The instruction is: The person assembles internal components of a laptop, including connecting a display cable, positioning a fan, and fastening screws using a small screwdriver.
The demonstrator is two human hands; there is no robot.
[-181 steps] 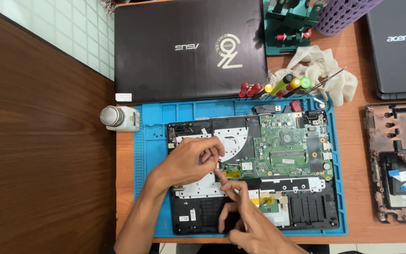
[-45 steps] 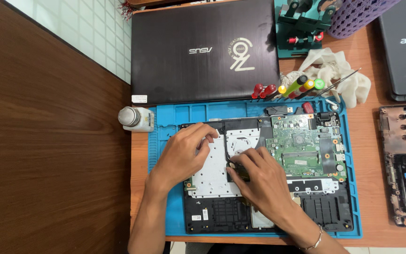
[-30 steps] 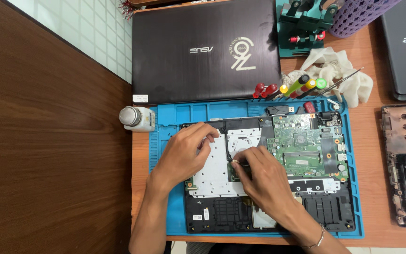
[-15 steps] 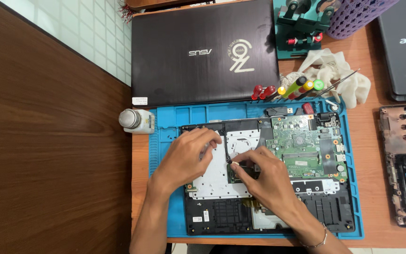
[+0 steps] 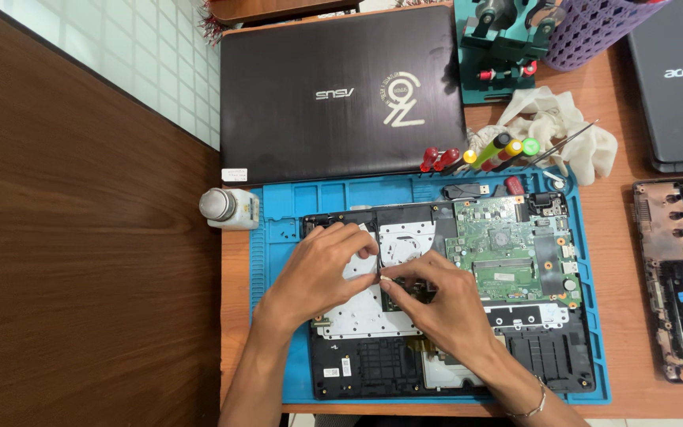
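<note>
Left hand point(image 5: 322, 273) and right hand point(image 5: 440, 304), fingertips pinched together on small dark part, resting over opened laptop base point(image 5: 444, 348); green circuit board point(image 5: 507, 249) just right of right hand; blue mat point(image 5: 278, 316) beneath.

Mat point(image 5: 278, 316) is bright blue. On it, the opened laptop base point(image 5: 373, 372) is black, with a green circuit board point(image 5: 507, 253) and silver-white metal plate point(image 5: 365, 304). Above the mat: matte black closed laptop point(image 5: 333, 95), white cloth point(image 5: 563, 130), red, yellow and green screwdriver handles point(image 5: 499, 149). Desk point(image 5: 618, 237) is orange-brown.
</note>
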